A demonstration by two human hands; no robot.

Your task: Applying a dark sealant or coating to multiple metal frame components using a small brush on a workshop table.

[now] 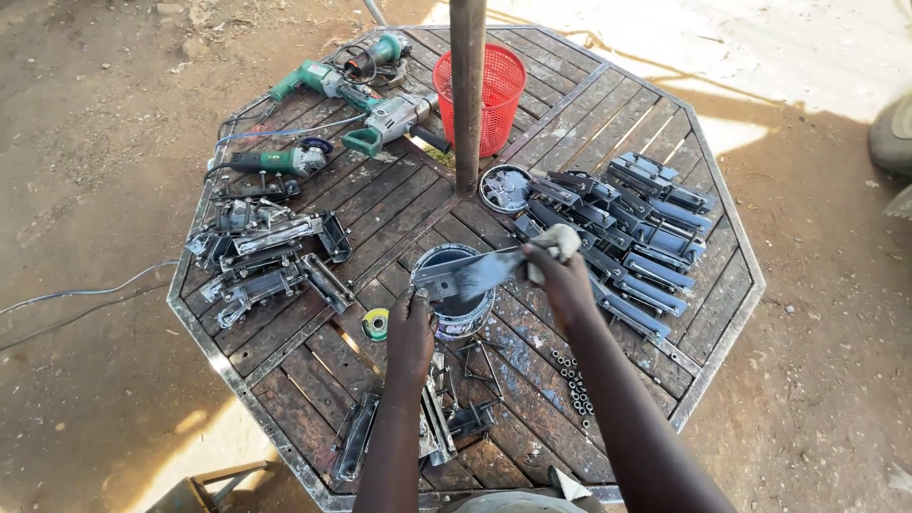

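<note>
An octagonal slatted table [665, 123] is seen from above, with a pole [466, 95] rising through its middle. Rows of dark painted metal parts [627, 228] are laid out on the right half, and unpainted grey parts [261, 256] are heaped on the left half. Green power tools [342, 95] with their cords are gathered at the far left edge, and a red basket [499, 90] stands just behind the pole. Both arms are stretched forward from the bottom of the frame over the near side of the table. A paint can [456, 304] stands near the centre, just in front of the pole. The left hand [411, 328] is bent down at the wrist, and its fingers are set against the near left side of the can, which is steadied by it. The right hand [560, 275] is raised over the can's right rim and is closed around one end of a flat metal piece [470, 274] together with a pale rag [559, 242]; the piece is held level across the mouth of the can, its free end pointing left. The can's lid [505, 188] lies by the pole's foot. A small roll of tape [376, 324] lies left of the can, and loose nuts [573, 380] are scattered near the right forearm.
</note>
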